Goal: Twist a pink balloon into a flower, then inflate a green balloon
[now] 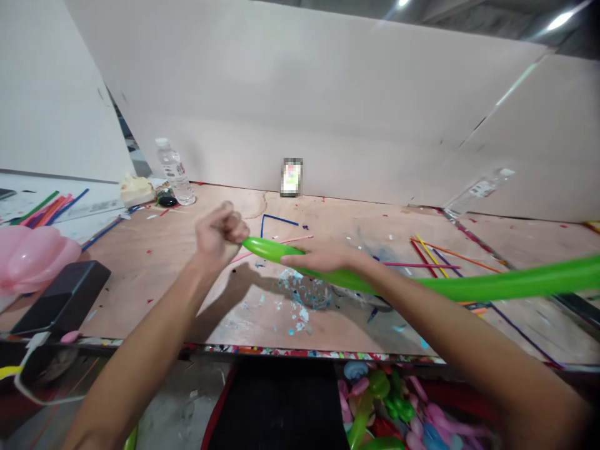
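Observation:
A long inflated green balloon [506, 282] stretches from the middle of the view out past the right edge, above the wooden table. My left hand [221, 232] is closed in a fist around the balloon's left end. Over the balloon, a little right of that end, lies my right hand [325, 257], with its fingers stretched out and resting against the green surface. The balloon runs beneath my right wrist and forearm. The underside of my right hand is hidden.
Uninflated balloons [434, 256] lie on the table [178, 300]. Behind stand a bottle [174, 174] and a phone [291, 178]; another bottle [478, 192] leans at right. A pink balloon shape [40, 253] and black device [65, 300] are left. Balloons [398, 406] fill the space below.

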A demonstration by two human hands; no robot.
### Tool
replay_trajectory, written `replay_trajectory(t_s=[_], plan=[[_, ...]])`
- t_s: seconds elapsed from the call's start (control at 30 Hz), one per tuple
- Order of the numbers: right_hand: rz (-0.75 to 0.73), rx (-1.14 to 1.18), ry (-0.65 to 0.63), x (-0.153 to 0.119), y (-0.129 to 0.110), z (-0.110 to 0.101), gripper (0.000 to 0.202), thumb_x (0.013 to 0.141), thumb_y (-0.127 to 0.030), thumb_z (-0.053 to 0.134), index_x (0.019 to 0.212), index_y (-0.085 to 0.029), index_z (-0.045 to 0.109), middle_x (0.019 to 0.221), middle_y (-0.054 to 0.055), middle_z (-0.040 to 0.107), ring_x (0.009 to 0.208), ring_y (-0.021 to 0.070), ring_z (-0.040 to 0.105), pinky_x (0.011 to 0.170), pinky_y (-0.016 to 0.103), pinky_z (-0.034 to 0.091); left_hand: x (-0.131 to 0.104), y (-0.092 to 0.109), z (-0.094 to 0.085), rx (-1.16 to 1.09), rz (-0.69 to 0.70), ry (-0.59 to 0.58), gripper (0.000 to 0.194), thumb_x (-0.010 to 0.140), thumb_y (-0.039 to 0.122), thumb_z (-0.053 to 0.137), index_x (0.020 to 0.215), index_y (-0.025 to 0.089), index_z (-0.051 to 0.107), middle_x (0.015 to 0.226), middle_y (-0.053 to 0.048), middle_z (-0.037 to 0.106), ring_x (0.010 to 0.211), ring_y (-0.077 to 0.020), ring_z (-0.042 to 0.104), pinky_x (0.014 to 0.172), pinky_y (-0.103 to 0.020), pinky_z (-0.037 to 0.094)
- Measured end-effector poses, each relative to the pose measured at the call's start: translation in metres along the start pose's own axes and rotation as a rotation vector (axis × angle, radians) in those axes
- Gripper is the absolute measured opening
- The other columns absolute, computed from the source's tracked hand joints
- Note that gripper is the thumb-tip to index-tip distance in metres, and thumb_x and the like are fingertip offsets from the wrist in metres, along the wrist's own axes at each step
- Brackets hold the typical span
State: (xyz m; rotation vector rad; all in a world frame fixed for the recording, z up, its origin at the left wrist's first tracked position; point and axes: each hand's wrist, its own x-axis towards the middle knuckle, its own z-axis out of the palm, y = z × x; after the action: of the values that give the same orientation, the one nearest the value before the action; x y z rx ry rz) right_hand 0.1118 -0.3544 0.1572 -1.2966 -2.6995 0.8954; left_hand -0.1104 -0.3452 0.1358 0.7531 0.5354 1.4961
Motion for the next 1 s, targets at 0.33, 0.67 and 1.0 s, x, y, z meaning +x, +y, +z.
replay_trajectory(t_s=[0.33,0.67,1.0], plan=[[0.178,0.536,-0.189,-0.014,0.013,0.004,0.048,0.09,-0.062,0.048,0.089,-0.016,0.061,0.075,0.003,0.061,0.061,0.0132,0.055,0.058,0.027,0.046,-0.011,-0.018,-0.012,0.723,0.178,-0.083,0.05,0.062,0.023,0.083,0.054,0.018,0.034,0.048,0.008,0.029,0.043,-0.0049,0.024,0.046,-0.02,0.016],[0.206,0.473,-0.237,-0.006,0.017,0.001,0.043,0.088,-0.059,0.049,0.094,-0.018,0.062,0.077,0.005,0.065,0.066,0.0167,0.058,0.062,0.03,0.047,-0.003,-0.023,-0.01,1.806,0.39,-0.652,0.023,0.073,0.041,0.075,0.081,0.023,0.065,0.054,0.0,0.045,0.05,-0.0166,0.044,0.058,-0.028,0.021],[0.017,-0.562,0.139,0.001,0.002,0.017,0.025,0.091,-0.033,0.051,0.106,-0.016,0.062,0.105,0.014,0.069,0.086,0.0244,0.063,0.067,0.031,0.038,-0.007,-0.042,0.012,1.792,0.197,-0.694,0.023,0.075,0.022,0.06,0.054,0.018,0.052,0.049,-0.003,0.042,0.051,-0.0176,0.045,0.057,-0.031,0.026]])
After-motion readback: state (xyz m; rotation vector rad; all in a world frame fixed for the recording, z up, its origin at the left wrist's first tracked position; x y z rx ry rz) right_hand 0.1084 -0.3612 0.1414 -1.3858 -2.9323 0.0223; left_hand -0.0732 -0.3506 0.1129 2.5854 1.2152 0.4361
